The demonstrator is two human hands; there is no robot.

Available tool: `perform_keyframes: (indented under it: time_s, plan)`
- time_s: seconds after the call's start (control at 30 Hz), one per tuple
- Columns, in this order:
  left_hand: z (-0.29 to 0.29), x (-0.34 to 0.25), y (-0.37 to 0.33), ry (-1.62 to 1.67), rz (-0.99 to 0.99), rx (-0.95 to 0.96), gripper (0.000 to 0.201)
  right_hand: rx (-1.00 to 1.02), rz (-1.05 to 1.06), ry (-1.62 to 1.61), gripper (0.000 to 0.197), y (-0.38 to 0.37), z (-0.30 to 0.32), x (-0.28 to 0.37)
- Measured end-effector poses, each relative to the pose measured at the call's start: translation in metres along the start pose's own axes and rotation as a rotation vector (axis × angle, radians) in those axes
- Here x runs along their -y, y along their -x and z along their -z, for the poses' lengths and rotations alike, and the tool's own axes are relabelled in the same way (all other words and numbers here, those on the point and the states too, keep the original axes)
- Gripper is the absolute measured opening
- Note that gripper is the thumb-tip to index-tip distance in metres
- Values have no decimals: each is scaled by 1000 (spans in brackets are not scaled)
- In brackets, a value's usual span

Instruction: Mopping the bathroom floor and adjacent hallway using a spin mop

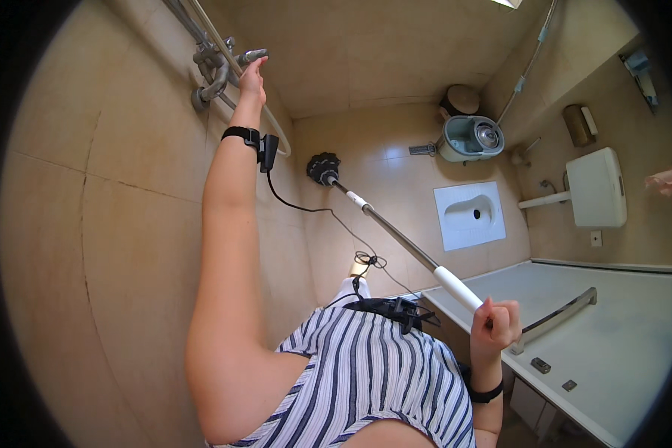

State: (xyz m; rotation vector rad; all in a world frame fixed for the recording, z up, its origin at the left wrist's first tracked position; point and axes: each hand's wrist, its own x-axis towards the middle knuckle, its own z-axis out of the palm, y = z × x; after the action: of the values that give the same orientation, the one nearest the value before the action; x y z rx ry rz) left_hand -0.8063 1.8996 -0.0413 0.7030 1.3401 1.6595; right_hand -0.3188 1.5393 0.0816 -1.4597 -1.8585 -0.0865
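My left hand (252, 84) is raised to the tap's metal lever (255, 55). Its fingers are stretched out against or just below the lever; whether they press on it I cannot tell. The chrome shower tap (215, 66) is fixed to the tiled wall. In a closed fist, my right hand (495, 325) grips the white upper end of a mop (400, 234) close to my body. The mop's shaft slants away to the far left, and its dark mop head (323, 169) rests on the floor.
A grey-blue spin bucket (463, 140) stands by the back wall, with a round brown bin (460, 100) behind it. A white squat toilet (470, 216) is set in the floor. At right are a white cistern (597, 188), a glass door with a handle (556, 321), and another hand (668, 181).
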Motion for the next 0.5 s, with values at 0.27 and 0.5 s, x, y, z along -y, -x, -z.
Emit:
perform_keyframes:
  time_s: [0.27,0.5]
  plan:
    - [-42,-24,40,-899,-934,-231,32,44,-17,49,26,21,20,-24]
    - [-59,-22,-15,-1799,-1233,-365,36,29,-65,38,26,31,-6,-68]
